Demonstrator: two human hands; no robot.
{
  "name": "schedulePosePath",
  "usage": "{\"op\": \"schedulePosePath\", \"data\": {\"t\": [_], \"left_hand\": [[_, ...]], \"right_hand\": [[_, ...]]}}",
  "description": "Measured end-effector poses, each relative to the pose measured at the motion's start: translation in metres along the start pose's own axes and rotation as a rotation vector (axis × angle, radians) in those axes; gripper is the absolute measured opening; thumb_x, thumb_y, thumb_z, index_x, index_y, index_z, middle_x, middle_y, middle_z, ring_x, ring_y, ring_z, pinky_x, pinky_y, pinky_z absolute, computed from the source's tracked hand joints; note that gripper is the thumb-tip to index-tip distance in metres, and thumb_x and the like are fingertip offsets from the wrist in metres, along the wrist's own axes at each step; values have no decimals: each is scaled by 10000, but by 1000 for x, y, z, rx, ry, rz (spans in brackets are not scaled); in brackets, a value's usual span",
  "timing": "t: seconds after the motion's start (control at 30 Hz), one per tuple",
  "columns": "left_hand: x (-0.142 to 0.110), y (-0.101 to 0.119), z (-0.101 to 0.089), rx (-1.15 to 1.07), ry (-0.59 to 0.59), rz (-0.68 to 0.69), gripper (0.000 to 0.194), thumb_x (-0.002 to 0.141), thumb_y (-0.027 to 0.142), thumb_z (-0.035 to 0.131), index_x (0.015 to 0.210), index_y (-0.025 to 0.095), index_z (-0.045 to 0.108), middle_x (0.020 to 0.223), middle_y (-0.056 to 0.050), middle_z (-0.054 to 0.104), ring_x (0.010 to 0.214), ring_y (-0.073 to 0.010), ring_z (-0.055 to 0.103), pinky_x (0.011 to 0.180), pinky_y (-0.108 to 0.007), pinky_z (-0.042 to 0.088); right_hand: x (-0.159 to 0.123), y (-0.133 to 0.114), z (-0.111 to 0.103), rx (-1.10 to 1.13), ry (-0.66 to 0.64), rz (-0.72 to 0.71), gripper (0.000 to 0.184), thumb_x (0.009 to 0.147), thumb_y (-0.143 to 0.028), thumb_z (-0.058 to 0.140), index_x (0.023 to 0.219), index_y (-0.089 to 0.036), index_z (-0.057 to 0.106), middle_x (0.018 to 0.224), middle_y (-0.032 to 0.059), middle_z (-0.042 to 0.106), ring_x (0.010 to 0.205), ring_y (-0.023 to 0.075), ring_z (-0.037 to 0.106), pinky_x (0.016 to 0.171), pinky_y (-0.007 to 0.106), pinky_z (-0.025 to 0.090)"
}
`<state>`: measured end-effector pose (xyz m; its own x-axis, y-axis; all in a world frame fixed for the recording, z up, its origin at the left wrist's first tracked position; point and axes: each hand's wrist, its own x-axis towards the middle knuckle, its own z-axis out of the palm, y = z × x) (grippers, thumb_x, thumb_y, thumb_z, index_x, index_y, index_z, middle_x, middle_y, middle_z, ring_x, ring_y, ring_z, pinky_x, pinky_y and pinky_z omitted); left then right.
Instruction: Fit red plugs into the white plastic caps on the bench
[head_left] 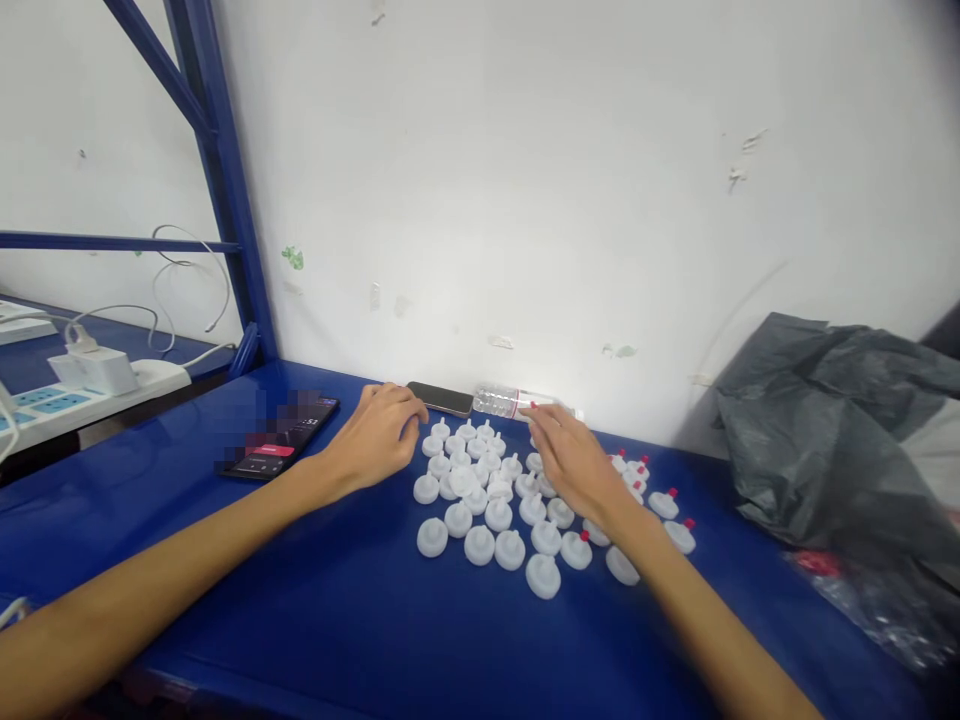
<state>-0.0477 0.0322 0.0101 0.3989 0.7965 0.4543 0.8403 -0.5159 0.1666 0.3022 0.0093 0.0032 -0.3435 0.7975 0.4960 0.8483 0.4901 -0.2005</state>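
Note:
Many white round plastic nozzle caps [478, 545], each with a short spout, are spread over the blue table. Several on the right have small red tips on their spouts, such as one red-tipped cap [680, 536]. My left hand [381, 432] is at the left edge of the group, fingers curled in; whether anything is inside them is hidden. Over the back right part of the group, my right hand [574, 458] has its fingers closed together. A small red tip [533, 406] shows at its fingertips. My right hand and forearm cover some caps.
A lit phone [281, 440] lies left on the blue table [360, 610]. Along the wall are a dark phone [441, 398] and a clear bottle [495, 400] on its side. A grey plastic bag [817, 430] sits right; power strips [161, 378] and a blue frame [225, 170] stand left.

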Motion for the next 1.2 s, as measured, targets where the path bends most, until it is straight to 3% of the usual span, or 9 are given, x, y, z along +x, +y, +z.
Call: {"op": "schedulePosePath", "data": {"t": [0.1, 0.23, 0.33, 0.6, 0.73, 0.87, 1.03, 1.13, 1.2], "left_hand": [[2, -4, 1, 131, -109, -98, 343, 1137, 97, 621, 1204, 172, 948, 1358, -198, 933, 1337, -431, 795, 1242, -596, 547], [3, 1, 3, 219, -221, -147, 331, 1179, 138, 641, 1264, 148, 961, 1376, -226, 919, 1347, -452, 797, 1212, -586, 560], [2, 4, 3, 223, -237, -142, 335, 1198, 156, 645, 1273, 156, 971, 1349, -220, 923, 1331, -452, 808, 1199, -582, 575], [0, -10, 13, 264, -306, -154, 293, 1179, 146, 706, 1315, 177, 963, 1368, -232, 934, 1358, -464, 813, 1140, -536, 570], [4, -15, 15, 236, -311, -144, 324, 1157, 65, 653, 1175, 197, 948, 1273, -194, 953, 1292, -432, 820, 1085, -501, 557], [4, -16, 10, 211, -286, -128, 285, 1158, 95, 665, 1113, 204, 925, 1197, -186, 948, 1236, -425, 813, 1074, -500, 553], [0, -19, 10, 186, -266, -119, 247, 1099, 68, 703, 1091, 201, 911, 1224, -207, 957, 1238, -440, 828, 1064, -501, 558], [-1, -21, 15, 161, -261, -111, 311, 1056, -6, 684, 1053, 211, 906, 1158, -185, 958, 1158, -409, 846, 1018, -467, 552], [0, -22, 18, 143, -246, -102, 328, 1045, -25, 677, 999, 217, 894, 1105, -171, 952, 1119, -399, 852, 1000, -459, 555]], "right_hand": [[-1, 18, 0, 19, -119, 98, 715, 1332, -489, 324, 1776, -173, 787, 1808, 222, 821, 1813, 438, 668, 1555, 762, 502], [-5, 23, 1, 29, -223, 128, 833, 1326, -641, 277, 1780, -192, 812, 1863, 182, 786, 1863, 456, 622, 1586, 795, 440], [-4, 23, 2, 40, -291, 144, 899, 1329, -721, 227, 1829, -215, 777, 1943, 150, 711, 1941, 439, 510, 1634, 776, 340], [-3, 24, 10, 66, -361, 155, 881, 1321, -732, 261, 1896, -237, 710, 2000, 145, 642, 1993, 463, 397, 1636, 855, 229], [-2, 22, 0, 76, -240, 76, 729, 1326, -649, 336, 1665, -314, 889, 1811, 111, 840, 1894, 444, 573, 1595, 823, 377], [-3, 15, -15, 36, -119, -12, 426, 1225, -597, 685, 1310, -314, 991, 1418, 137, 988, 1637, 474, 773, 1479, 808, 536], [-7, 3, -19, -25, -196, -36, 198, 1111, -425, 896, 949, -344, 975, 1151, 109, 980, 1514, 478, 829, 1457, 882, 513], [-6, 0, -18, -11, -233, -38, 200, 1074, -330, 916, 875, -343, 923, 1045, 62, 972, 1401, 443, 877, 1459, 881, 509], [-4, 2, -21, 29, -191, -31, 200, 1109, -353, 874, 912, -334, 896, 1053, 43, 978, 1281, 411, 914, 1475, 882, 491]]}}
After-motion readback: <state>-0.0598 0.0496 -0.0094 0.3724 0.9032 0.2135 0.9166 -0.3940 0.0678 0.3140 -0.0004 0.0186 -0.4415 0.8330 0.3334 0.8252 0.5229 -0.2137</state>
